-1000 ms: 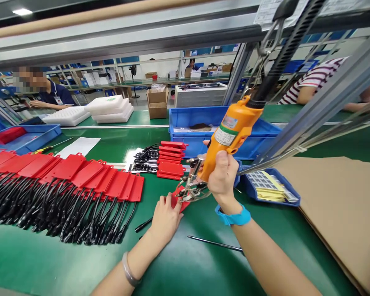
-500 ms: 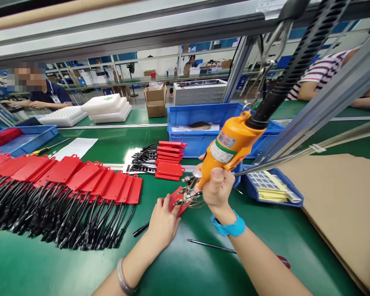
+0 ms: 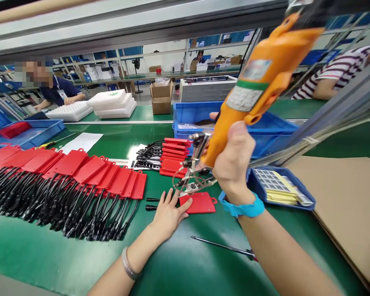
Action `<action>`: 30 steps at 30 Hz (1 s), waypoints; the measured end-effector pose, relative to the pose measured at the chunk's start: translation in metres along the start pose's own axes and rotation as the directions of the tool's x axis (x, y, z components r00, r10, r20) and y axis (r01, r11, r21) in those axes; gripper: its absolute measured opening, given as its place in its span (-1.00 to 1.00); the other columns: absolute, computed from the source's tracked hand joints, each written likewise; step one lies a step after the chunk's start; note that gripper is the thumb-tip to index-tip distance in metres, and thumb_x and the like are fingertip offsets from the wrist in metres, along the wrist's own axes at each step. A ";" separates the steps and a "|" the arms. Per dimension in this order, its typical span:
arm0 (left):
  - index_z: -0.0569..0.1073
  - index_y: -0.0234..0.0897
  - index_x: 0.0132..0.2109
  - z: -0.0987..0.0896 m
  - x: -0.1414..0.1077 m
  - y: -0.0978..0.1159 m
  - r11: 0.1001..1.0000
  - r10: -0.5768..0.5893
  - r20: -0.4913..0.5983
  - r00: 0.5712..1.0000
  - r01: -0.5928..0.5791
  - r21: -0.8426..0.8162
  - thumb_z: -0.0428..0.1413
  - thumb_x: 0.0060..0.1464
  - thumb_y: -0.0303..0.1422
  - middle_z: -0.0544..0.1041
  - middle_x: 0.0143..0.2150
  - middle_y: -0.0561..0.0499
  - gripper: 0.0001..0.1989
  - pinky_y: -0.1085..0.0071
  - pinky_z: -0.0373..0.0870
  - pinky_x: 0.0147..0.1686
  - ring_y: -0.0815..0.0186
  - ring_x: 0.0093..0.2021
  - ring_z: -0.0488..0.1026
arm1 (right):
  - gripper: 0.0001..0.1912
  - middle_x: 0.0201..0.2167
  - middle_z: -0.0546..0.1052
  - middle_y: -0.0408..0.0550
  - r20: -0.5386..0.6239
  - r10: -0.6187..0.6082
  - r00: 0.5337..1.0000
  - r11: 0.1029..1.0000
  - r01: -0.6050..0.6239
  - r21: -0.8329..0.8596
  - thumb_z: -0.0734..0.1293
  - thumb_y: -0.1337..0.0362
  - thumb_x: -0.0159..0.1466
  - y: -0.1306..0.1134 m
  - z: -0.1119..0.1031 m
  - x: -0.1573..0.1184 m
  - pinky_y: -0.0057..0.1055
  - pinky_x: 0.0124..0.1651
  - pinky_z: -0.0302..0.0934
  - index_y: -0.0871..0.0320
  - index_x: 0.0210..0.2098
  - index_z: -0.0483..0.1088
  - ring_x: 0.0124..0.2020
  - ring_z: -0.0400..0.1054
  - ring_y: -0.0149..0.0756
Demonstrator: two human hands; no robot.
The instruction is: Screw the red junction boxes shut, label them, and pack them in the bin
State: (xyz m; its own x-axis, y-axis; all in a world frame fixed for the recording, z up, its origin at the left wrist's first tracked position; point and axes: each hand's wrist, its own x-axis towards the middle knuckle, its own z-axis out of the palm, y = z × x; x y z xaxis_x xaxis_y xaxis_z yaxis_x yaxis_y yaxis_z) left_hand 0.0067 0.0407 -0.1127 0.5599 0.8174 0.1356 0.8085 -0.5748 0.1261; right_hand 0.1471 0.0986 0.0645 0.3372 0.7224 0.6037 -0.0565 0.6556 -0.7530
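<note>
My right hand (image 3: pixel 236 158) is wrapped round an orange electric screwdriver (image 3: pixel 245 92), which is tilted and hangs from a black cord. Its metal nose assembly (image 3: pixel 193 176) is above the left end of a flat red plastic case (image 3: pixel 202 203). My left hand (image 3: pixel 168 216) lies with spread fingers on the green bench, its thumb and fingertips at the left end of that case. Short black cable ends (image 3: pixel 151 207) stick out left of my fingers. In front of the case lies a hand screwdriver (image 3: pixel 218 244), its handle partly behind my right forearm.
Many red cases (image 3: pixel 94 169) with black cables lie in a row at left; several more (image 3: pixel 174 165) lie behind my left hand. A blue bin (image 3: pixel 185 111), a small tray (image 3: pixel 310 202) with yellow-edged sheets and cardboard (image 3: pixel 351 197) stand around. Other people sit across the bench.
My right hand has lifted the electric screwdriver up and to the right, its nose higher above the case. The red case now shows more fully, and my left fingers are more spread.
</note>
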 end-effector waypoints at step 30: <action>0.43 -0.04 0.13 -0.001 -0.001 -0.002 0.968 -0.081 -0.085 0.993 0.058 -0.246 0.24 0.10 -0.19 0.35 0.00 -0.09 -0.56 0.22 0.42 -0.10 0.15 -0.06 0.36 | -0.56 -0.51 0.38 -0.12 -0.069 -0.124 0.990 0.992 0.122 -0.039 0.11 0.02 0.41 -0.044 -0.009 -0.008 -0.49 -0.62 0.23 0.12 -0.13 0.52 -0.61 0.29 -0.42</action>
State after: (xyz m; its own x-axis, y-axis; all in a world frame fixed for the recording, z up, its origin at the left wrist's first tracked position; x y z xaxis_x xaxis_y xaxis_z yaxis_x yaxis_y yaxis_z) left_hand 0.0043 0.0407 -0.1124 0.4755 0.8548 0.2078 0.7701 -0.5187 0.3713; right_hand 0.1552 0.0617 0.0908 0.4056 0.6184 0.6731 0.0214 0.7297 -0.6834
